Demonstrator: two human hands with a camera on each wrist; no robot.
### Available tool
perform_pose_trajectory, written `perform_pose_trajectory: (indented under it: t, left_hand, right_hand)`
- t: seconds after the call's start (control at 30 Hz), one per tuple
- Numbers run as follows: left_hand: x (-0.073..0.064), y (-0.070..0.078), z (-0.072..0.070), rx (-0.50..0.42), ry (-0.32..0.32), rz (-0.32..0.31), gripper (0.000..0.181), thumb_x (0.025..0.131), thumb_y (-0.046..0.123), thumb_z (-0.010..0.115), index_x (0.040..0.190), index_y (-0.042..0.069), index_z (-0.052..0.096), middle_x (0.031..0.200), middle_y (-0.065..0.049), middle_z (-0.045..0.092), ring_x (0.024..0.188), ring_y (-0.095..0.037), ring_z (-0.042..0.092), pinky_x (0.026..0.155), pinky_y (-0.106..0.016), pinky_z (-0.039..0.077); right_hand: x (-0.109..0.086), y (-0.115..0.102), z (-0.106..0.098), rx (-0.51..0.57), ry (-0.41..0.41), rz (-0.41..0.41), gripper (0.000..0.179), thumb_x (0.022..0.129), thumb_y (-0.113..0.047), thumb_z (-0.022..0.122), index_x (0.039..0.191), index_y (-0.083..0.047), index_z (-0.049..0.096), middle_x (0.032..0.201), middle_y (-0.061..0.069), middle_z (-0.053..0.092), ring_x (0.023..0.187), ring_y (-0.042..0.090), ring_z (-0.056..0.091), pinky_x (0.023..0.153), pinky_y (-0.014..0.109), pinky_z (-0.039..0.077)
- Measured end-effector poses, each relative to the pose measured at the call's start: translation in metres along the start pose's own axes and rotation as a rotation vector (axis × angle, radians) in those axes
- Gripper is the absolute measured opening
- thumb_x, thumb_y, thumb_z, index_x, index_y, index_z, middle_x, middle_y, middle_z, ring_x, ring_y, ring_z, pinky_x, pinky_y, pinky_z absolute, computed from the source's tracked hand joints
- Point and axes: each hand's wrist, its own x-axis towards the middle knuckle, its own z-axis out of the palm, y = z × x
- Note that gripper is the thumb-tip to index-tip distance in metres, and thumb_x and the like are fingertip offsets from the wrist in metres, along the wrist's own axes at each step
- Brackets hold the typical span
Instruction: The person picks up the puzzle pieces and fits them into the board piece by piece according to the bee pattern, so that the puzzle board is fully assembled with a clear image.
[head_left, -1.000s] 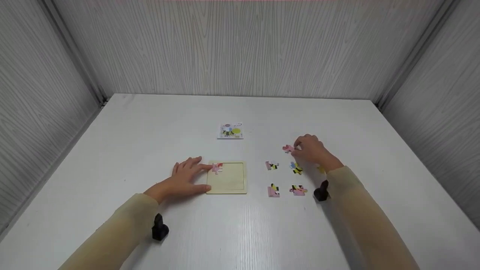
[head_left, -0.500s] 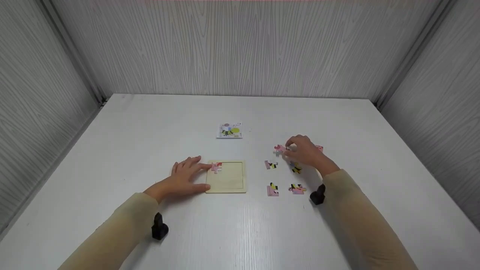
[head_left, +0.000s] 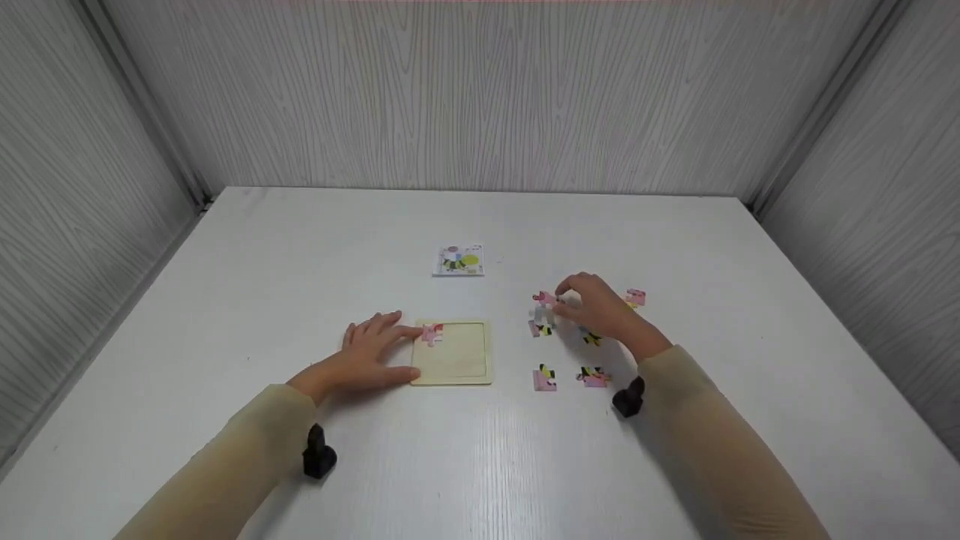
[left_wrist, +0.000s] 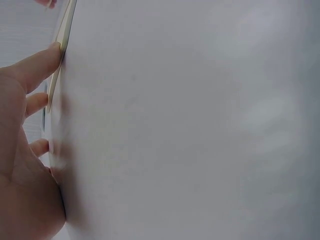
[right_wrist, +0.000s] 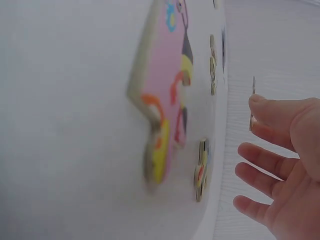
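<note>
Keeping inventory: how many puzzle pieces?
7 colourful puzzle pieces: one inside the square wooden tray, one in the right fingers, five right of the tray; arm may hide others.

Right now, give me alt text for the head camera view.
A person's right hand pinches a pink puzzle piece over a white table, while the left hand touches a wooden tray with one piece inside. Loose pieces lie to its right, a picture card beyond it.

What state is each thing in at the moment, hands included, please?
Frame: lying flat, mostly unfilled.
Framed piece: in the frame's far left corner.
Held piece: pinched, in the air.
Loose pieces: lying flat.
Picture card: flat, picture up.
Left hand: touching the frame's left edge.
Right hand: pinching the held piece.
</note>
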Motion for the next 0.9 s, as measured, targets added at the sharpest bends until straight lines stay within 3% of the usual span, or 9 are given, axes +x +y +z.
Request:
perform_pose_trajectory:
  t: [0.37, 0.6, 0.9]
  left_hand:
    - [0.001, -0.002, 0.001, -0.005, 0.003, 0.003, 0.068, 0.082, 0.057, 0.058, 0.14, 0.027, 0.039, 0.152, -0.013, 0.014, 0.138, -0.039, 0.004, 0.102, -0.063, -0.004]
    - [-0.001, -0.003, 0.001, -0.037, 0.024, 0.018, 0.068, 0.082, 0.056, 0.06, 0.139, 0.026, 0.041, 0.151, -0.015, 0.015, 0.137, -0.041, 0.004, 0.101, -0.064, -0.004]
    - [-0.001, -0.002, 0.0, -0.038, 0.007, 0.008, 0.068, 0.082, 0.056, 0.06, 0.14, 0.026, 0.04, 0.152, -0.014, 0.013, 0.138, -0.039, 0.002, 0.102, -0.062, -0.006]
  right_hand:
    - [-0.002, -0.019, 0.005, 0.01, 0.012, -0.059, 0.032, 0.092, -0.029, 0.059, 0.115, -0.007, 0.058, 0.125, 0.011, 0.052, 0.122, 0.027, 0.042, 0.102, 0.044, 0.032]
    - [0.001, -0.033, 0.009, 0.035, 0.028, -0.169, 0.027, 0.091, -0.024, 0.062, 0.11, -0.005, 0.06, 0.117, 0.012, 0.056, 0.117, 0.028, 0.046, 0.098, 0.043, 0.036]
    - [0.001, -0.052, 0.016, 0.033, 0.025, -0.187, 0.03, 0.091, -0.029, 0.061, 0.112, -0.008, 0.058, 0.118, 0.007, 0.056, 0.117, 0.025, 0.047, 0.098, 0.041, 0.037]
